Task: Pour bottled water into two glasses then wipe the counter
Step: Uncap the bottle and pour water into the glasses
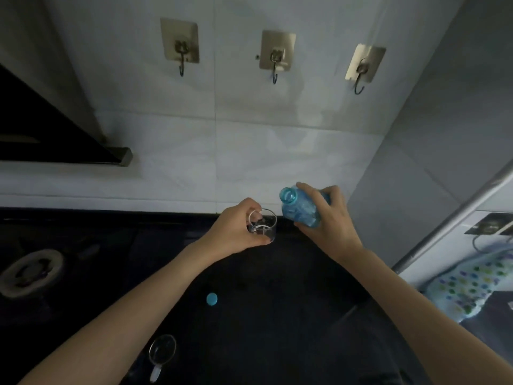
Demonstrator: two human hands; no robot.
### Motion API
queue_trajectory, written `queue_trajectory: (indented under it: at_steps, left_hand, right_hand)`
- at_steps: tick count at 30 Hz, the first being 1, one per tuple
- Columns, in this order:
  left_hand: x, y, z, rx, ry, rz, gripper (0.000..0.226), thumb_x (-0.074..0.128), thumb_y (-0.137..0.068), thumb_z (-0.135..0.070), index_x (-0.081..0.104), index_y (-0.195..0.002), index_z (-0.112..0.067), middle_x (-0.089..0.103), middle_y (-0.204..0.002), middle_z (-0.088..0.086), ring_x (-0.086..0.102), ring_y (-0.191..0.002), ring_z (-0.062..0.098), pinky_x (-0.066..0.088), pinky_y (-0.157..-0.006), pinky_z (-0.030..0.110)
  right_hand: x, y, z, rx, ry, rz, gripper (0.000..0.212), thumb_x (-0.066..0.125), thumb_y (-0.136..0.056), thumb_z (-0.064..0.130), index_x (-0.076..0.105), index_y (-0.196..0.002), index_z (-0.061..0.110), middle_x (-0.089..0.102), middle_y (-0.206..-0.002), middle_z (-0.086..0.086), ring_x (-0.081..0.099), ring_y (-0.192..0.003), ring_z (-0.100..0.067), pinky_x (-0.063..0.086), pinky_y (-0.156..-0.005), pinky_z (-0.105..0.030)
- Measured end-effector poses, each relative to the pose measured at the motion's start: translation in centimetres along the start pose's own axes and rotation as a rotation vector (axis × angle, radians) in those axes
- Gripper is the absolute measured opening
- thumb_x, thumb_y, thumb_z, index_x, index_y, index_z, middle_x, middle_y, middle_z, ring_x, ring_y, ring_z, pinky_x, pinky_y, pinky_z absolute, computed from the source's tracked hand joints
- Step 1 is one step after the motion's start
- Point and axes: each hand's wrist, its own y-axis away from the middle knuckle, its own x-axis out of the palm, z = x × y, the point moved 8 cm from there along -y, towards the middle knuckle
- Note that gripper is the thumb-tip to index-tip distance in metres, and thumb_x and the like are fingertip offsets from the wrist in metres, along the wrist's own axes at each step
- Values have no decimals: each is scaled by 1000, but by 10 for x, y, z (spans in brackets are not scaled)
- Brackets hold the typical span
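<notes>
While my left hand [238, 226] grips the glass [263, 225] on the table [277, 315], my right hand [324, 215] clasps the uncapped blue bottle [298, 208]. Its neck tilts left, mouth just right of the rim. The second glass [162, 349] stands nearer me.

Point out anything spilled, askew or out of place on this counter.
No spill shows on the dark counter. The blue cap lies loose there, away from the open bottle in the right hand. The third wall hook hangs crooked.
</notes>
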Motion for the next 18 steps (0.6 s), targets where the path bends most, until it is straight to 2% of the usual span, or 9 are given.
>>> queue_trajectory:
  at_steps: [2, 4, 7, 9, 13, 18]
  left_hand:
    - [-1, 3, -5, 6, 23, 2, 58, 86, -63, -28, 53, -111, -28, 63, -104, -10, 63, -93, 4, 54, -84, 23]
    - [-1, 7, -10, 16, 36, 1, 60, 85, -65, -27, 54, -116, -28, 64, -107, -9, 63, -94, 2, 52, -84, 17]
    - [-1, 12, -16, 20, 48, -4, 63, 84, -67, -27, 54, -122, -26, 64, -109, -9, 63, -96, 1, 50, -82, 11]
    - [-1, 14, -18, 11, 59, -11, 63, 84, -67, -26, 54, -123, -26, 63, -109, -8, 63, -97, 3, 51, -85, 15]
    - [-1, 18, -23, 9, 70, -21, 61, 84, -67, -24, 55, -121, -25, 63, -108, -6, 62, -98, 6, 54, -88, 26]
    - [-3, 25, -26, -1, 87, -39, 59, 84, -66, -25, 56, -118, -26, 64, -105, -8, 62, -95, 4, 54, -87, 26]
  right_hand:
    - [-8, -4, 5, -56, 72, -27, 74, 82, -75, 21, 49, -141, 28, 41, -112, -15, 49, -104, -32, 52, -86, -50]
    - [-13, -5, 13, -134, 159, -50, 74, 84, -73, 18, 52, -139, 28, 45, -109, -19, 50, -100, -34, 53, -79, -48]
    - [-16, -7, 22, -249, 261, -41, 79, 83, -70, 12, 45, -138, 31, 47, -105, -22, 50, -98, -36, 53, -71, -47]
    - [-18, -9, 24, -290, 313, -34, 82, 83, -68, 11, 43, -137, 30, 48, -105, -23, 50, -97, -37, 51, -75, -46]
    - [-21, -12, 29, -333, 380, -15, 76, 85, -65, 9, 57, -135, 24, 50, -104, -26, 52, -97, -42, 48, -80, -50]
    - [-23, -13, 37, -391, 435, -21, 77, 88, -63, 9, 59, -133, 22, 51, -103, -26, 53, -96, -41, 47, -85, -56]
